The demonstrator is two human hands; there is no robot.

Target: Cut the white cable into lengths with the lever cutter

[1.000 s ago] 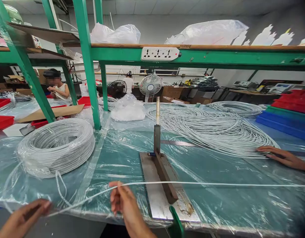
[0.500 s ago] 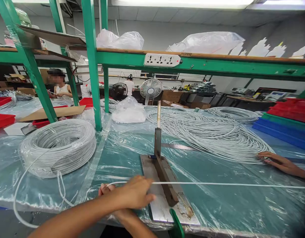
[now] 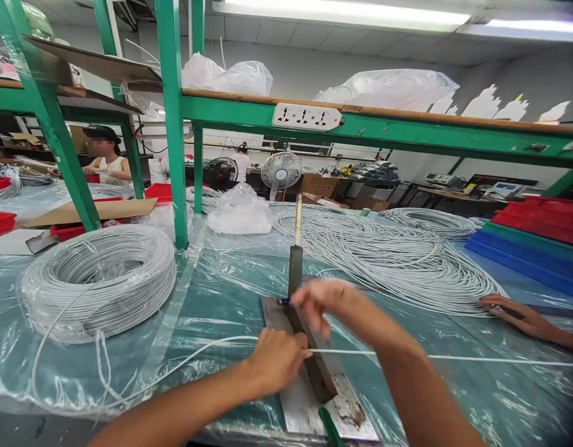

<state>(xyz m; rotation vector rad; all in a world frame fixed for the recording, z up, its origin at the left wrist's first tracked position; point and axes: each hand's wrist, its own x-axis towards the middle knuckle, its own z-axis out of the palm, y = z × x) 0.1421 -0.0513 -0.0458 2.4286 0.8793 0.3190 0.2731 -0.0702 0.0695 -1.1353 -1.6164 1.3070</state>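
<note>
The fingers (image 3: 301, 355) of the left hand (image 3: 277, 363) are clenched on a white wire (image 3: 454, 358), pinching it right against the dark cutter bar (image 3: 321, 379). From there the wire runs taut to the right across the table (image 3: 221, 292), and slack to the left towards the big grey coil (image 3: 100, 279). The right hand (image 3: 321, 301) hangs just above the bar near the foot of the upright lever (image 3: 295, 267). It is blurred, and I cannot tell whether its fingers are gripping anything. The bar sits on a metal plate (image 3: 305, 406) at the near edge. Beyond lies a loose pile of wire (image 3: 398, 261), with a co-worker's hand (image 3: 514, 309) resting at its rim. Overhead, a power strip (image 3: 307, 116) is fixed to the green frame (image 3: 172, 124).
</note>
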